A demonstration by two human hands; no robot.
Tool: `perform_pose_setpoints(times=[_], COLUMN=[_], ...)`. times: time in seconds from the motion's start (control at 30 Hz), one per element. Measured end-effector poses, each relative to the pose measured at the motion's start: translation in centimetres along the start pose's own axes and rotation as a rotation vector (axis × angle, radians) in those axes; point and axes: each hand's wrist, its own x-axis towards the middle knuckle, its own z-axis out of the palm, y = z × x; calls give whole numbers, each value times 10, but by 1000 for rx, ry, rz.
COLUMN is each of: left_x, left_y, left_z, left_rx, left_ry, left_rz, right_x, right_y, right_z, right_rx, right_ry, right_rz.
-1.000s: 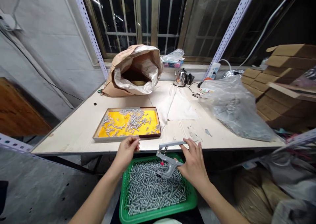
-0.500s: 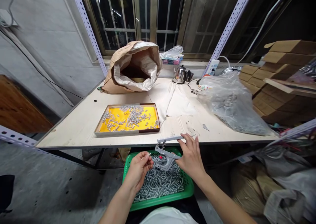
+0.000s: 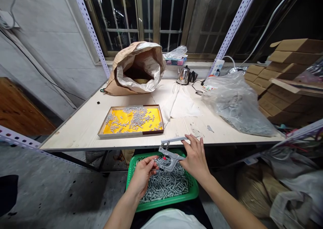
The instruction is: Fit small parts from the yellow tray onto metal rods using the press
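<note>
My right hand (image 3: 195,160) grips the handles of grey metal press pliers (image 3: 169,152) held above a green basket (image 3: 164,203) on my lap, full of small silver metal parts. My left hand (image 3: 143,175) is pinched on one small silver part right at the pliers' jaw. On the table in front lies a shallow tray with a yellow bottom (image 3: 132,121), with several of the same silver parts scattered in it.
A wooden table (image 3: 83,128) carries an open brown paper sack (image 3: 137,69), white cloth (image 3: 178,103), a kettle (image 3: 183,76) and a clear plastic bag of metal parts (image 3: 237,104). Cardboard boxes (image 3: 285,74) stack at the right. Barred windows are behind.
My left hand moved from the table edge by the tray down to the basket, then up to the pliers' jaw with a small part pinched. My right hand kept holding the pliers.
</note>
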Motion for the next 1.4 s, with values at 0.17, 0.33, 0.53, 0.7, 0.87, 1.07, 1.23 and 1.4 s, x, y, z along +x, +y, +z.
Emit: perform_pose_setpoints(times=[0.17, 0.33, 0.53, 0.7, 0.87, 1.07, 1.23, 1.4], left_x=[-5, -6, -2, 4, 5, 5, 9, 6], left_y=[-5, -8, 3, 10, 7, 3, -3, -2], left_z=[1, 2, -6, -8, -1, 2, -1, -1], left_rx=[163, 206, 183, 212, 193, 269, 374, 383], left_ry=[-36, -62, 1, 36, 37, 17, 5, -38], left_rz=[25, 51, 62, 68, -59, 13, 154, 155], right_x=[1, 4, 8, 7, 6, 3, -1, -3], right_y=[0, -5, -3, -4, -11, -14, -14, -15], right_z=[4, 4, 0, -4, -4, 1, 6, 6], right_rx=[-36, -30, -59, -69, -68, -67, -78, -67], right_ry=[12, 17, 29, 27, 46, 85, 95, 81], right_rz=[46, 47, 24, -68, -104, -113, -129, -131])
